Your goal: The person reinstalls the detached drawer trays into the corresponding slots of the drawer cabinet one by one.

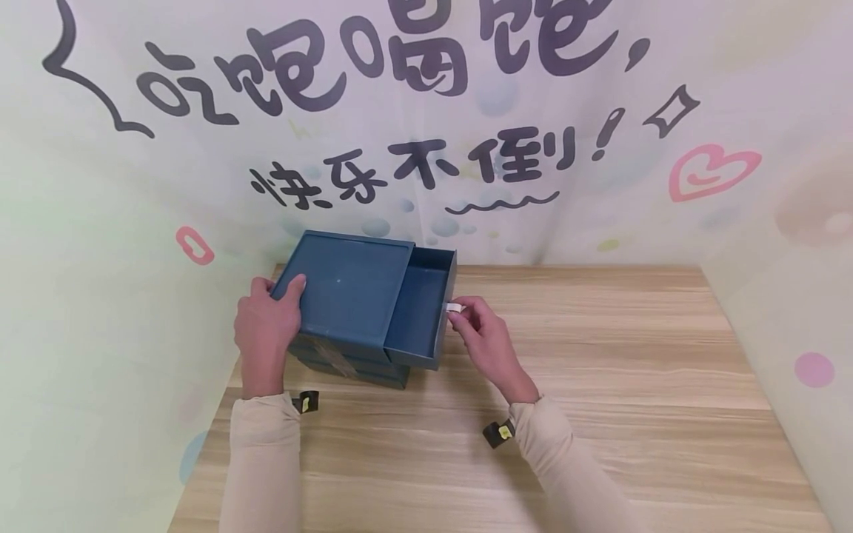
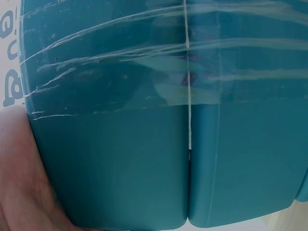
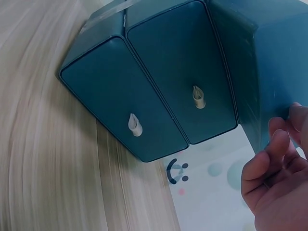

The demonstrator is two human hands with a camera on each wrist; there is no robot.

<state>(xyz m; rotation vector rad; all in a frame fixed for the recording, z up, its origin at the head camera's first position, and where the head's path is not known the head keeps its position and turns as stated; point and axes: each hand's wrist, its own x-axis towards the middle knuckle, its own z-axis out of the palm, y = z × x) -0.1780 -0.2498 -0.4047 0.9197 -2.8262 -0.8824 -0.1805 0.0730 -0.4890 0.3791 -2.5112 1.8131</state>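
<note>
A dark blue drawer cabinet [image 1: 343,296] stands at the back left of the table, its drawers stacked. Its top drawer [image 1: 418,314] is pulled partway out to the right, and the part that shows inside holds nothing. My right hand [image 1: 489,340] pinches the white pull tab [image 1: 455,307] on that drawer's front. At the cabinet's left end my left hand [image 1: 268,326] holds the upper edge, thumb on top; its other fingers are partly hidden. In the right wrist view, two lower drawers [image 3: 166,72] are shut, each with a pale loop tab [image 3: 198,97].
Clear tape [image 2: 120,62] runs across the cabinet's side. The wood-grain table [image 1: 600,370] extends to the right and front. A white printed backdrop [image 1: 566,229] rises close behind the cabinet. A black wrist mount [image 1: 306,402] with a yellow sticker sits at the left cuff.
</note>
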